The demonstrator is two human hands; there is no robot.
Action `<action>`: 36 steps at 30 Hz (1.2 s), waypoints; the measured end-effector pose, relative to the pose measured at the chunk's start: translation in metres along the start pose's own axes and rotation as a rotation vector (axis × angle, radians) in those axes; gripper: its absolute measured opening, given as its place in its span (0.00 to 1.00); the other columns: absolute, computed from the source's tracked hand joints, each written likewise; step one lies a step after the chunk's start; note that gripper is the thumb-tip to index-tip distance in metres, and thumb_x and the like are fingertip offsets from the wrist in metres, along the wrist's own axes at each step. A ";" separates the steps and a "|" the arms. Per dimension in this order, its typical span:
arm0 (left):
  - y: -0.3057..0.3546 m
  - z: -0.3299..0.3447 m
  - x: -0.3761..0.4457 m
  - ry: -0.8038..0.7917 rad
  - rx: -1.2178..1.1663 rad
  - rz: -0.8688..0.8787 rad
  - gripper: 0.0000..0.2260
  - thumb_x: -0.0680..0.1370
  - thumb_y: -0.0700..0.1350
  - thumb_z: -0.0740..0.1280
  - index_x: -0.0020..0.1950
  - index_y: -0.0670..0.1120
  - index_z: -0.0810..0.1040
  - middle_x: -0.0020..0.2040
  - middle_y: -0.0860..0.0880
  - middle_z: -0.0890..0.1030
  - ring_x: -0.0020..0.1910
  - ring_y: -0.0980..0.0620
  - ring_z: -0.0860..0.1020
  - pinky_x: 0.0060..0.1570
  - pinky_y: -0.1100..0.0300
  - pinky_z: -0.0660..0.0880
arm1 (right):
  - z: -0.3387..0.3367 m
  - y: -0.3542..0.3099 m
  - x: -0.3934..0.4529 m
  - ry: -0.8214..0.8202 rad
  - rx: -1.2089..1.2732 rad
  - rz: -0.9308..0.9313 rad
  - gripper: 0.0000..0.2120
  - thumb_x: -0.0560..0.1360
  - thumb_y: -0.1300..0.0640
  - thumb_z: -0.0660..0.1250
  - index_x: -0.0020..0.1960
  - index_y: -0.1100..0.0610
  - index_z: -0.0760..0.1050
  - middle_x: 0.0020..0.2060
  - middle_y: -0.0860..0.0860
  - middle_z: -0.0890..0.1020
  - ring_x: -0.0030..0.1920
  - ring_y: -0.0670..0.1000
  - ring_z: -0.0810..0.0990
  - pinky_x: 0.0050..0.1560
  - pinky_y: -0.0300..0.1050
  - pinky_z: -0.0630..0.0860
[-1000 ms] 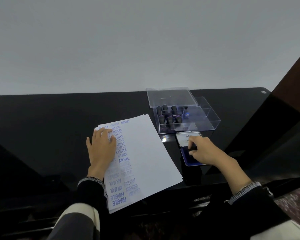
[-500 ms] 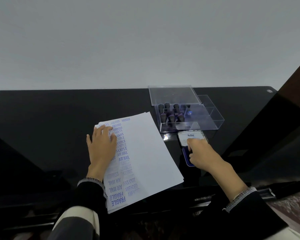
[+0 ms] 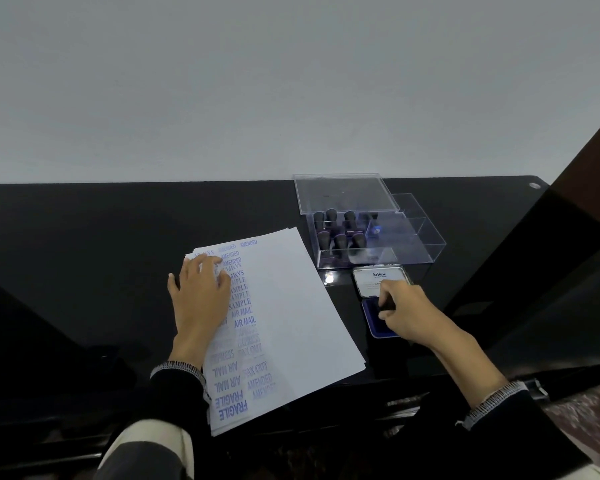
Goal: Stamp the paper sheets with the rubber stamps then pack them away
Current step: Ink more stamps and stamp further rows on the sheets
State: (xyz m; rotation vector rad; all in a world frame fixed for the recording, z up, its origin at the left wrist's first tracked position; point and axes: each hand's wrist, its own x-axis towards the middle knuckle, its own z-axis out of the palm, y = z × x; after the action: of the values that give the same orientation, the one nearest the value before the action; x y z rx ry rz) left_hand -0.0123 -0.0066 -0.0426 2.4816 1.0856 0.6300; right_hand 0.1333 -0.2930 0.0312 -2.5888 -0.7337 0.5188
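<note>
Head view — left hand [image 3: 199, 301] flat, fingers straight on paper sheets [image 3: 284, 327]; right hand [image 3: 407, 315] pinches a rubber stamp [image 3: 386, 304] onto the ink pad [image 3: 374, 320].

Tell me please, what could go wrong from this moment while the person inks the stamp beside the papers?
1. The right hand holds a stamp on the blue ink pad; its fingers sit close to the ink and may smear the sheet.
2. The paper stack overhangs the table's near edge; only the flat left hand steadies it, so it might slide.
</note>
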 end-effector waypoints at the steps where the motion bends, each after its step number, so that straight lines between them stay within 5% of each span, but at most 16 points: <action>1: 0.000 0.000 0.000 0.000 -0.001 0.001 0.12 0.80 0.48 0.59 0.64 0.50 0.73 0.68 0.49 0.71 0.72 0.48 0.64 0.73 0.41 0.49 | 0.000 0.000 0.000 -0.001 -0.005 -0.002 0.09 0.73 0.68 0.63 0.40 0.55 0.69 0.38 0.51 0.74 0.36 0.49 0.73 0.34 0.41 0.72; 10: 0.005 -0.002 0.001 -0.057 0.007 -0.026 0.14 0.80 0.53 0.58 0.63 0.52 0.70 0.70 0.51 0.68 0.76 0.49 0.54 0.72 0.40 0.47 | -0.009 -0.028 0.001 -0.117 -0.171 -0.018 0.06 0.75 0.64 0.58 0.51 0.59 0.65 0.44 0.55 0.74 0.44 0.55 0.74 0.43 0.49 0.72; 13: 0.008 -0.004 0.001 -0.092 0.020 -0.034 0.15 0.79 0.56 0.58 0.64 0.54 0.68 0.70 0.53 0.68 0.76 0.51 0.56 0.73 0.40 0.46 | -0.002 -0.065 0.004 0.031 0.111 -0.178 0.04 0.78 0.62 0.60 0.51 0.57 0.64 0.41 0.53 0.76 0.41 0.52 0.76 0.41 0.47 0.73; 18: 0.009 -0.006 0.000 -0.143 0.099 -0.042 0.21 0.80 0.60 0.54 0.72 0.57 0.64 0.76 0.55 0.60 0.77 0.53 0.52 0.73 0.40 0.44 | 0.039 -0.122 0.042 0.246 0.511 -0.230 0.04 0.73 0.58 0.71 0.46 0.56 0.77 0.40 0.47 0.79 0.39 0.44 0.77 0.35 0.28 0.69; 21: 0.008 -0.006 -0.001 -0.146 0.105 -0.050 0.22 0.80 0.60 0.53 0.74 0.58 0.62 0.77 0.55 0.58 0.77 0.53 0.50 0.73 0.41 0.43 | 0.061 -0.137 0.073 0.264 0.613 -0.199 0.04 0.72 0.59 0.72 0.45 0.57 0.80 0.39 0.50 0.82 0.40 0.48 0.79 0.37 0.31 0.72; 25: 0.008 -0.004 0.001 -0.148 0.115 -0.050 0.22 0.80 0.60 0.52 0.74 0.59 0.60 0.78 0.55 0.56 0.77 0.53 0.49 0.74 0.41 0.42 | 0.075 -0.151 0.100 0.293 0.595 -0.245 0.07 0.77 0.57 0.67 0.47 0.61 0.73 0.35 0.48 0.75 0.35 0.43 0.73 0.31 0.25 0.68; 36: 0.004 0.002 0.002 -0.101 0.137 -0.022 0.22 0.80 0.60 0.52 0.74 0.59 0.62 0.77 0.54 0.58 0.77 0.52 0.50 0.73 0.40 0.43 | 0.074 -0.168 0.150 0.112 0.248 -0.360 0.12 0.76 0.61 0.64 0.38 0.58 0.63 0.32 0.53 0.69 0.34 0.51 0.66 0.30 0.39 0.64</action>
State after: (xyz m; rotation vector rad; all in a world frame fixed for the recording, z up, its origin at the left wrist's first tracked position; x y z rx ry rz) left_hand -0.0077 -0.0078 -0.0414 2.5819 1.1505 0.4323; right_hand 0.1500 -0.0574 0.0109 -2.1733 -0.9993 0.3258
